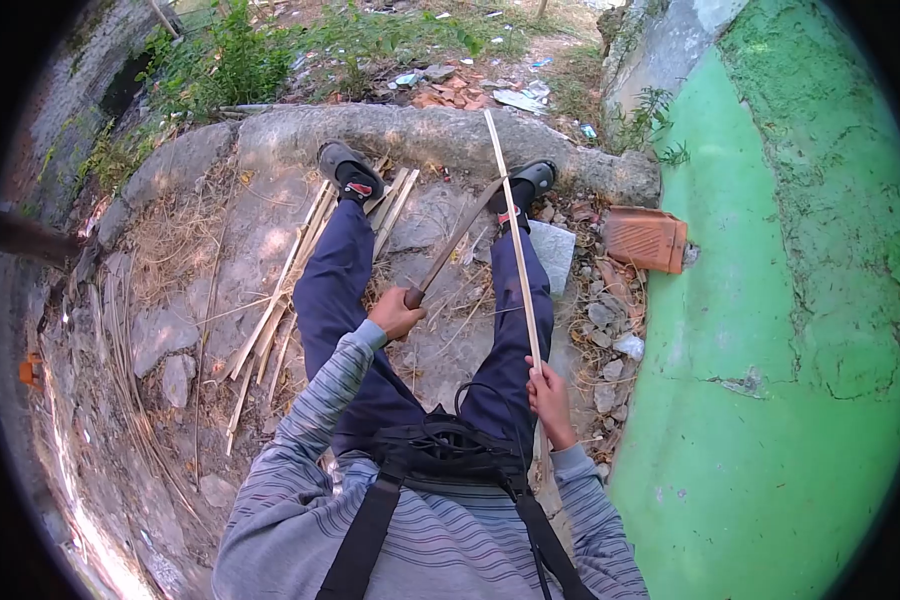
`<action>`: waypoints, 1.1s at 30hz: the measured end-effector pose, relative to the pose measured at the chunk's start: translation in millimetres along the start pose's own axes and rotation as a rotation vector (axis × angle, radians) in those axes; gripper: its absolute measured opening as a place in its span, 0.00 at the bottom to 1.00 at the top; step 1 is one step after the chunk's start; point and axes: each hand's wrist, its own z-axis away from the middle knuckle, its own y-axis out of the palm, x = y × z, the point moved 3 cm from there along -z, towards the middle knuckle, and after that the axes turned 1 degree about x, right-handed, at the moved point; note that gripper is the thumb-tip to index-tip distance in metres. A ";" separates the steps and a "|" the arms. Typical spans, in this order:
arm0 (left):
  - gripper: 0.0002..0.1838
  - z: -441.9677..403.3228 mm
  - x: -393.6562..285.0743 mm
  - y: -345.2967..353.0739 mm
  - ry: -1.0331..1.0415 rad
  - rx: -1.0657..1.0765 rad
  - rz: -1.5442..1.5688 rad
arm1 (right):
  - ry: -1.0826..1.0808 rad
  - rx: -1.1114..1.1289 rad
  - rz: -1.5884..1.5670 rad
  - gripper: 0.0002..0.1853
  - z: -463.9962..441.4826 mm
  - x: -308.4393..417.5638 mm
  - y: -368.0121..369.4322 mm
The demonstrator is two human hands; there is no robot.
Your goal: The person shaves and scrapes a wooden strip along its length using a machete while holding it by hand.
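Observation:
My left hand is closed round the dark handle of a long machete. The blade slants up and to the right, and its tip lies at the wooden strip near my right foot. A long, pale, thin wooden strip is gripped near its lower end by my right hand. The strip runs up over my right leg, with its far end over the stone kerb. More split strips lie on the ground beside and under my left leg.
A stone kerb crosses in front of my feet. An orange roof tile and a grey block lie at the right, beside the green wall. Thin dark strips lie at the left.

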 end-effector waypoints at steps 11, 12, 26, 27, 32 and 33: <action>0.15 -25.4 -10.4 39.9 0.250 -0.019 -0.413 | -0.259 -0.025 0.083 0.21 -56.8 46.4 15.7; 0.15 -29.8 -6.2 46.8 0.251 -0.021 -0.410 | -0.259 -0.053 0.135 0.21 -57.2 43.8 13.0; 0.16 -16.3 -41.1 70.8 0.221 -0.106 -0.735 | -0.489 -0.238 0.480 0.19 -14.3 63.8 10.6; 0.16 -12.6 -44.2 73.4 0.229 -0.117 -0.728 | -0.496 -0.250 0.485 0.19 -15.8 67.9 11.7; 0.16 -21.1 -51.9 57.8 0.269 -0.186 -0.734 | -0.541 -0.278 0.505 0.18 -6.0 87.8 22.2; 0.16 -23.7 -53.7 53.1 0.275 -0.195 -0.733 | -0.526 -0.254 0.509 0.18 -1.4 85.9 23.1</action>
